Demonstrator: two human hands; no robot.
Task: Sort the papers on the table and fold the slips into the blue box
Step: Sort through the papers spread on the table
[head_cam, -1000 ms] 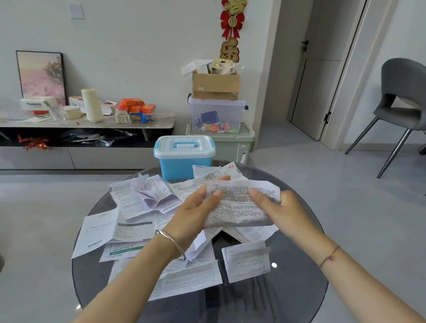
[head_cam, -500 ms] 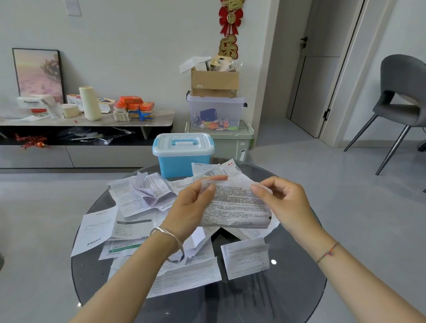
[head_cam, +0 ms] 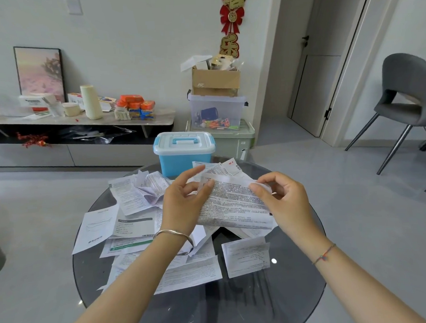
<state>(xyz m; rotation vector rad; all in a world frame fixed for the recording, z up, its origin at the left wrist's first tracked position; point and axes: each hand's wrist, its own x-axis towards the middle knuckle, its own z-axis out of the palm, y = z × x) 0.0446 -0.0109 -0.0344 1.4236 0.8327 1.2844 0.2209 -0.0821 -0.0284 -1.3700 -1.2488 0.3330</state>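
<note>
Round glass bench [head_cam: 290, 294], papers [head_cam: 136, 228] strewn, lidded blue box [head_cam: 184, 153] at its far edge. Left hand [head_cam: 182, 205] grip pinches the slip [head_cam: 234, 205] at its left edge, forefinger now lifted. Right hand [head_cam: 284, 202] grip has moved up to pinch the top-right corner. We log the slip held above the papers.

The slip [head_cam: 234, 205] pinched by left hand [head_cam: 182, 205] and right hand [head_cam: 287, 204] fills the gap between their fingers [head_cam: 191, 174]. Just past them the lidded blue box [head_cam: 179, 162] blocks the far edge of the glass table [head_cam: 240, 307]. Left and beneath, loose papers [head_cam: 132, 198] overlap. Nearer than the fingers, beyond one folded sheet [head_cam: 246, 256], bare glass runs to the rim.
</note>
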